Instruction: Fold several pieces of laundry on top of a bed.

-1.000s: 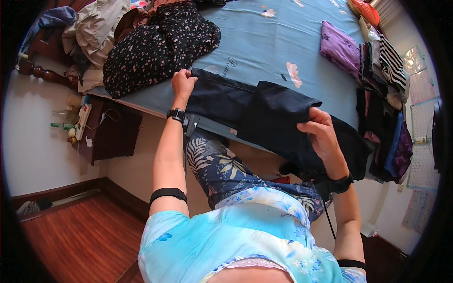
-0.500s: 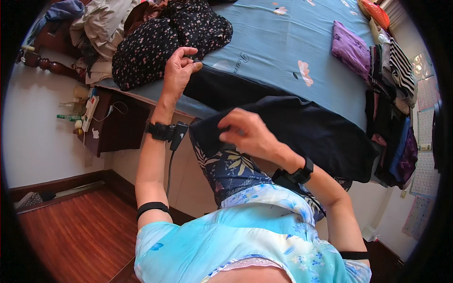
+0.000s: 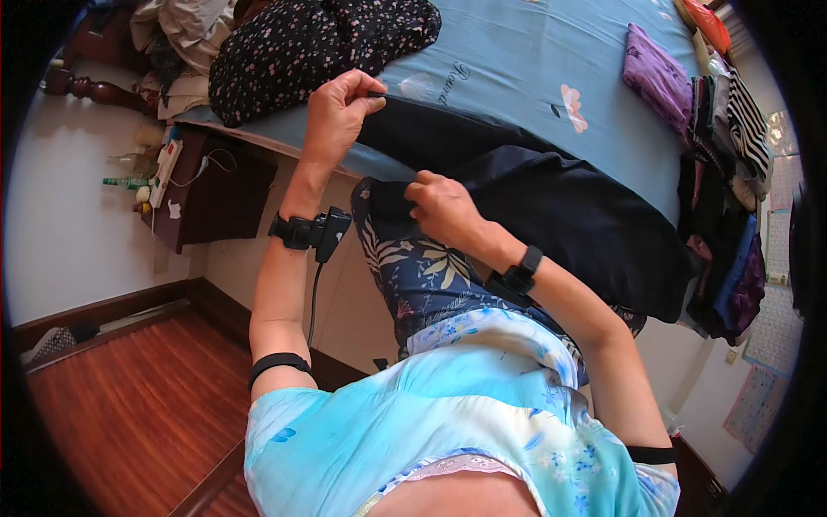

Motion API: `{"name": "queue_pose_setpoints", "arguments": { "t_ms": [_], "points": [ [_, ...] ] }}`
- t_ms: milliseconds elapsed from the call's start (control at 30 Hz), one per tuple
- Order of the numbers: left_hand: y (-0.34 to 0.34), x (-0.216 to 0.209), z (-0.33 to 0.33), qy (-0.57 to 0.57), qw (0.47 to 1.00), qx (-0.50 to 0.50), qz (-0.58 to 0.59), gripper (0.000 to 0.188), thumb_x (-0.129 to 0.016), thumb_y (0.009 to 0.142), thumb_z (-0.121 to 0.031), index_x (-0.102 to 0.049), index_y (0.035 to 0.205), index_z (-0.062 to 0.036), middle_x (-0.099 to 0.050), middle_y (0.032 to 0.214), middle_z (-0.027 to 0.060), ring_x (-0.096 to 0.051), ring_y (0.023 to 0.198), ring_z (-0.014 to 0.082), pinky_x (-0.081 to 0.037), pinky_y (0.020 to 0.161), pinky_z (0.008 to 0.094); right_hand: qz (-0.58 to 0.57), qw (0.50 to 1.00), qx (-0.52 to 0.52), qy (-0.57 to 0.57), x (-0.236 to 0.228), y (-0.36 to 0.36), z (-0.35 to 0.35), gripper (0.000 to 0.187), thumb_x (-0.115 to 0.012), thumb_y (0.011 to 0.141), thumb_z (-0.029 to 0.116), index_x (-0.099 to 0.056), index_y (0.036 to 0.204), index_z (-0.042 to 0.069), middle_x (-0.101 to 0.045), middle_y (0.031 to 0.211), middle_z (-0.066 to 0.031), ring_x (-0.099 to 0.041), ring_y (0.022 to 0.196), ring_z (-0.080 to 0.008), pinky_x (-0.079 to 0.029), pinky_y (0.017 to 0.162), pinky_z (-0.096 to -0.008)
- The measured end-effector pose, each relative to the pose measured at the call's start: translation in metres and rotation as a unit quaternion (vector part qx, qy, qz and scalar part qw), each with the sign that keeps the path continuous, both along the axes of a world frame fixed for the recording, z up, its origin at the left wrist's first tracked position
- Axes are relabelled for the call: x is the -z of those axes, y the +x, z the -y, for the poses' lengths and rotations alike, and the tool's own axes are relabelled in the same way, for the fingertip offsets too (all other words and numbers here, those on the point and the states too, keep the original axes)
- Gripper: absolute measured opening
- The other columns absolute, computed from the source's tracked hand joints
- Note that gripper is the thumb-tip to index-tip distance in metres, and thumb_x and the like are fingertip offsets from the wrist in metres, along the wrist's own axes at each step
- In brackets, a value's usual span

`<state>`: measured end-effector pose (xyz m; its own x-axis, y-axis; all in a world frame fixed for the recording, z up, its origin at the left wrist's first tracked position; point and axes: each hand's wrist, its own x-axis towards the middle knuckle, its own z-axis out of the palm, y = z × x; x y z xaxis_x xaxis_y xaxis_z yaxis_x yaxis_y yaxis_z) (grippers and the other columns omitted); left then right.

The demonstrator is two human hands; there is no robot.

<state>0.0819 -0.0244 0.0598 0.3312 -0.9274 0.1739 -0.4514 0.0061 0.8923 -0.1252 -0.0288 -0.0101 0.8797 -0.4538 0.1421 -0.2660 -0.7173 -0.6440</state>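
Observation:
A pair of black trousers [image 3: 568, 215] lies across the near edge of the bed, one leg on the sheet and the other draped toward my lap. With thumb and fingertips my left hand [image 3: 338, 116] pinches the left end of the far leg. My right hand [image 3: 448, 209] is closed on the left end of the near leg, above my patterned dark blue trousers [image 3: 431, 271]; its fingertips are partly hidden. Just beyond my left hand rests a black garment with small pink flowers [image 3: 301, 52], bunched in a heap.
The bed has a light blue sheet [image 3: 508, 69] with flower prints. At its right edge sit a folded purple garment [image 3: 659, 77], a striped garment [image 3: 748, 121] and several dark clothes [image 3: 715, 250]. A dark wooden cabinet [image 3: 224, 194] stands left, below a pale clothes pile [image 3: 185, 39].
My right hand has gone from loosely curled above the near trouser leg to closed on its left end. My left hand keeps its pinch. The whole view has shifted slightly.

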Motion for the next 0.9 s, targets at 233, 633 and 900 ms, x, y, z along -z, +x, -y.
{"name": "queue_pose_setpoints", "arguments": {
  "t_ms": [233,633,900],
  "points": [
    [0.003,0.003,-0.012,0.011,1.000,-0.002,-0.017,0.006,-0.065,0.082,0.003,-0.062,0.084,-0.0017,-0.061,0.078,-0.0035,-0.054,0.072,0.0032,-0.045,0.066,0.0191,-0.079,0.979,-0.006,-0.188,0.022,0.004,0.001,0.023,-0.067,0.063,0.008,-0.069,0.085,0.008,-0.060,0.092,-0.0101,-0.052,0.097,-0.0292,-0.038,0.086,-0.0392],
    [0.002,0.009,-0.017,0.030,0.997,0.003,-0.071,0.005,-0.063,0.084,0.002,-0.061,0.087,-0.0019,-0.062,0.081,-0.0028,-0.056,0.074,0.0040,-0.047,0.069,0.0194,0.086,0.983,0.150,0.061,-0.027,0.020,0.038,0.014,-0.065,0.075,0.008,-0.067,0.088,0.006,-0.065,0.078,-0.0139,-0.059,0.082,-0.0341,-0.047,0.072,-0.0433],
    [-0.003,0.024,-0.027,0.049,0.986,0.026,-0.154,0.006,-0.062,0.088,-0.002,-0.062,0.094,-0.0024,-0.062,0.085,-0.0028,-0.055,0.077,0.0033,-0.045,0.070,0.0184,0.107,0.966,0.096,0.214,-0.057,0.016,0.035,0.015,-0.061,0.079,0.003,-0.062,0.094,-0.001,-0.065,0.084,-0.0209,-0.063,0.080,-0.0349,-0.049,0.074,-0.0370]
  ]
}}
